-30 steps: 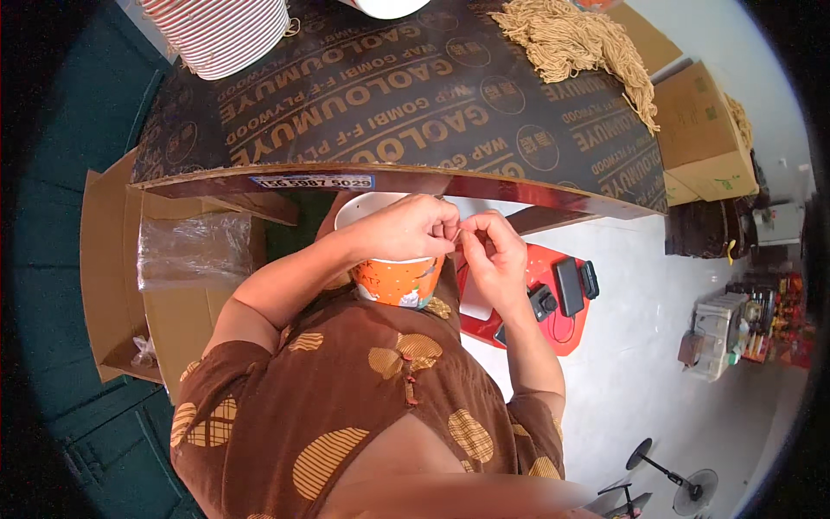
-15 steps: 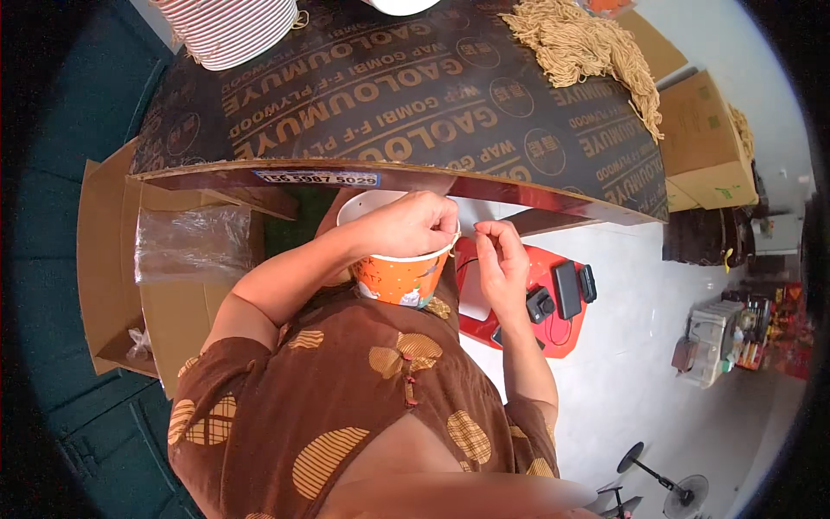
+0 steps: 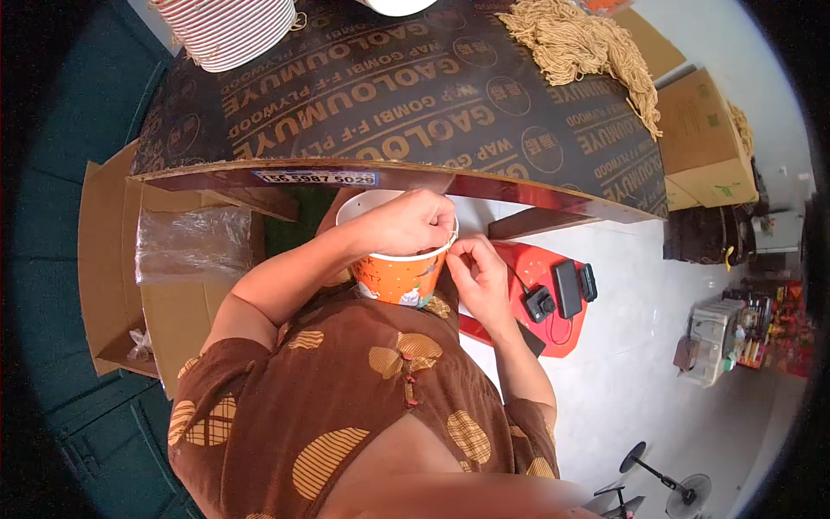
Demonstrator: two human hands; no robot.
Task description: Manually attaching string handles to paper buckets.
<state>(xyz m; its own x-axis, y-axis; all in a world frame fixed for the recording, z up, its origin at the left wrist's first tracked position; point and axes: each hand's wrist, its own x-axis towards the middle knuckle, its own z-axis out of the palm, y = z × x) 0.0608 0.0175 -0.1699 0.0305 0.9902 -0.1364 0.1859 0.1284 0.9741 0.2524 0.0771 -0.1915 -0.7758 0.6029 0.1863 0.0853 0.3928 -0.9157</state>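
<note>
An orange paper bucket (image 3: 393, 278) with a white rim and printed pictures rests upright on my lap, below the table edge. My left hand (image 3: 411, 223) reaches over its rim with curled fingers. Those fingertips dip inside the bucket by the right side of the rim, so what they pinch is hidden. A short piece of beige cord (image 3: 454, 234) shows at the rim between both hands. Outside the bucket, my right hand (image 3: 481, 275) pinches thumb and forefinger together at this cord, close against the wall.
The dark printed plywood table (image 3: 363, 104) bears stacked white tubs (image 3: 233, 30) and a heap of beige cords (image 3: 579, 43). An open cardboard box (image 3: 108, 259) stands left. Right of my lap, a red stool (image 3: 566, 342) holds a small camera (image 3: 539, 303) and a black power bank (image 3: 567, 288).
My right hand has moved left and slightly down, from beside the bucket to its rim. The left hand and the bucket have stayed nearly where they were.
</note>
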